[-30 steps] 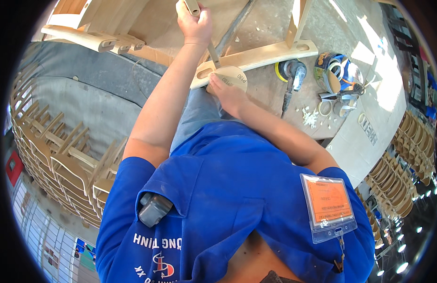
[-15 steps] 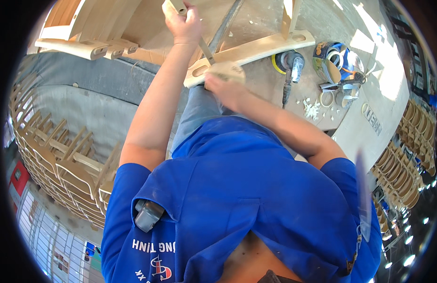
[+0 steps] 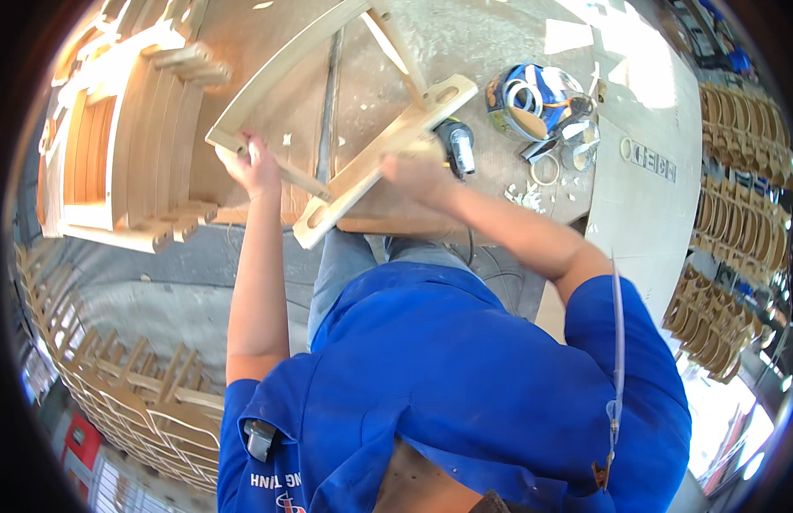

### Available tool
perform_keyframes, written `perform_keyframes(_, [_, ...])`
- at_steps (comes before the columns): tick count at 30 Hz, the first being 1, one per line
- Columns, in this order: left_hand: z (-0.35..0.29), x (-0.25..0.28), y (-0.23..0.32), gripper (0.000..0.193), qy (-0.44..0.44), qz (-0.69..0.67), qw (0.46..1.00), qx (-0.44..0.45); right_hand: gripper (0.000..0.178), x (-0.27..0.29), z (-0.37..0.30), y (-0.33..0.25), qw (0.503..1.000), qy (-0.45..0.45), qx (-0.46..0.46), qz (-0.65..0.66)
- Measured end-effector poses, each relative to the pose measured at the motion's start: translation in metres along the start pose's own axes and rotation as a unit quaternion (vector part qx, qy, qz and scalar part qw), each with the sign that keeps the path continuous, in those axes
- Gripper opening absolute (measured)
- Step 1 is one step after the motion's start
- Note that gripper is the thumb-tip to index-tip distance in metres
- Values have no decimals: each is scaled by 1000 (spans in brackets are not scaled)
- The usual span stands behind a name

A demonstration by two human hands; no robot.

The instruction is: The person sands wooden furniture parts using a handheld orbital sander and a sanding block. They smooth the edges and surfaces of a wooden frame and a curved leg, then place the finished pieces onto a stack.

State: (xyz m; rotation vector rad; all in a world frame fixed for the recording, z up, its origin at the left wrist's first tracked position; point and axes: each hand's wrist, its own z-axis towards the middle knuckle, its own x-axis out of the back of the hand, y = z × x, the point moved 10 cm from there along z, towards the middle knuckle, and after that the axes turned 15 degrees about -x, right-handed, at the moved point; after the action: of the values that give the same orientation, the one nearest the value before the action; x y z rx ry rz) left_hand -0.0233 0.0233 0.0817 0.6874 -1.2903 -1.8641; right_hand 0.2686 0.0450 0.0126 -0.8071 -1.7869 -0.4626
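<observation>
My left hand is closed round the near left corner of a pale wooden frame. The frame stands tilted on the work surface, with a curved upper piece, slim posts and a slotted bottom rail. At the rail's right part, my right hand is closed on a round beige sanding disc, pressed along the rail's near side. Motion smears that hand and the disc. Just beyond the right hand lies a black and yellow disc sander, partly hidden by the rail.
Stacked wooden frames fill the left side. A blue tub with tape rolls stands at the right, a tape ring and white scraps nearer. Wooden parts hang on racks far right; chair-like frames line the lower left.
The frame has swung round and shifted left, its rail now steeper. My left hand has moved left and lower with the frame. My right hand, with the disc, has slid along the rail.
</observation>
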Motion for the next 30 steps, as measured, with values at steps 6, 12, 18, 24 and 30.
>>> perform_keyframes(6, [7,0,-12,37,-18,10,999,26,27,38,36,171,981,20,-180,-64])
perform_keyframes(12, [9,-2,-31,67,-133,155,979,-1,28,53,38,152,988,153,4,8])
perform_keyframes(18, [-74,-28,-9,77,-350,339,867,-108,34,54,47,211,947,135,-281,76])
perform_keyframes(24, [-160,-67,-1,73,-557,390,723,-119,38,79,5,161,946,108,-267,151])
perform_keyframes(30, [-153,-111,-29,63,-546,391,735,-89,29,75,-65,135,870,32,-255,420])
